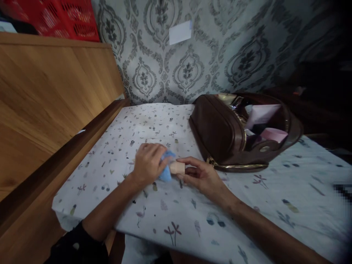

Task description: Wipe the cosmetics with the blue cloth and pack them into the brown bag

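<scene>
Over the patterned cloth, my left hand is closed around a light blue cloth. The blue cloth presses against one end of a small bottle-like item with a beige, squared-off end. My right hand grips that item from the right, thumb and fingers on either side of its beige end. Part of the item is hidden by the blue cloth and my left fingers, and motion blurs it. To the right of my right hand sits a brown leather bag, unzipped, with pink items showing inside.
A white printed cloth covers the surface beneath my hands. Wooden furniture rises along the left, with a red plastic basket on top. Behind is a wall with damask wallpaper and a white paper on it.
</scene>
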The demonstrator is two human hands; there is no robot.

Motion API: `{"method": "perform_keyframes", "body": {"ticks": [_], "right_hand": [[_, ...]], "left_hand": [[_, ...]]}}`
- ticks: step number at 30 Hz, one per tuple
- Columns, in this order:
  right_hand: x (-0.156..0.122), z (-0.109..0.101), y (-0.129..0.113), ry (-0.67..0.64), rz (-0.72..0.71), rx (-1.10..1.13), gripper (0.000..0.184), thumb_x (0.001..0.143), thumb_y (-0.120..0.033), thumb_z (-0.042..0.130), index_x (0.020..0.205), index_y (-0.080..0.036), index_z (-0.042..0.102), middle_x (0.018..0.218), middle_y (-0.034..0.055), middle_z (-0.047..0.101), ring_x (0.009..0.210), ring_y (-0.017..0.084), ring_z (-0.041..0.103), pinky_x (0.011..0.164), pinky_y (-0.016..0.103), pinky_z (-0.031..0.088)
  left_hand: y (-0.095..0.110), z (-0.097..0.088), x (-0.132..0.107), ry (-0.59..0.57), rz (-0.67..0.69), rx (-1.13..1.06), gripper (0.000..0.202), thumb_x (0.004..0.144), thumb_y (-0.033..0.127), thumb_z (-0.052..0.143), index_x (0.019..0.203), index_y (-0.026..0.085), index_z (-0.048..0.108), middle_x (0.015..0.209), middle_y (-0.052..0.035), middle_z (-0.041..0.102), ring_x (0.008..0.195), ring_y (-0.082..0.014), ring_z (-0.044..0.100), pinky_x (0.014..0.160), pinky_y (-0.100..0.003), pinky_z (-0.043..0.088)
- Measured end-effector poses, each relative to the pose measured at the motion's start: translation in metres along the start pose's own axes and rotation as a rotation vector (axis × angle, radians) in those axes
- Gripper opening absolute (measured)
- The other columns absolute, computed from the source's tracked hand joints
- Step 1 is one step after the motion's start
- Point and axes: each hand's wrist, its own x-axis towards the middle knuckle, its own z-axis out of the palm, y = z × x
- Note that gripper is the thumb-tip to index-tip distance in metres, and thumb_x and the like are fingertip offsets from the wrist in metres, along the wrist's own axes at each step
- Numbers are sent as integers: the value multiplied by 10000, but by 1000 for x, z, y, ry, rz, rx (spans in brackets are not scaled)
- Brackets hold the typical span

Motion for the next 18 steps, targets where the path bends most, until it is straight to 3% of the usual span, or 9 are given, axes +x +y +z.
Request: {"method": "perform_keyframes", "body": {"ticks": [3,5,9,12,18], "right_hand": [[0,0,3,35,-87,-20,424,689,-428,818,1023,-210,675,836,15,690,745,160,650,694,307,546],[1,-2,5,59,-127,-75,376,714,-453,799,983,-211,697,799,9,675,704,149,622,678,306,534],[3,-5,5,98,-175,-166,319,755,-474,758,921,-203,723,815,26,676,729,159,615,684,313,526],[5,-6,4,115,-158,-155,330,767,-451,743,981,-203,702,849,29,689,762,168,637,715,323,540],[6,-8,5,128,-78,-110,368,731,-406,779,1020,-201,675,914,57,711,846,199,674,821,379,563]], "left_hand": [[21,9,0,-172,99,-4,327,1024,370,382,981,157,626,921,-84,709,866,-228,654,801,-393,444],[23,12,-3,-278,74,7,341,1024,372,376,936,165,632,868,-74,695,824,-229,649,768,-391,450],[3,7,-10,-417,-114,-10,383,1024,398,365,880,181,646,826,-60,689,785,-220,634,733,-368,460],[-19,-1,-19,-482,-213,-48,403,1029,401,342,890,186,653,856,-59,685,835,-222,625,777,-363,473],[-45,-8,-31,-452,-260,1,432,1032,397,312,818,191,625,827,-64,659,829,-227,609,777,-369,474]]}}
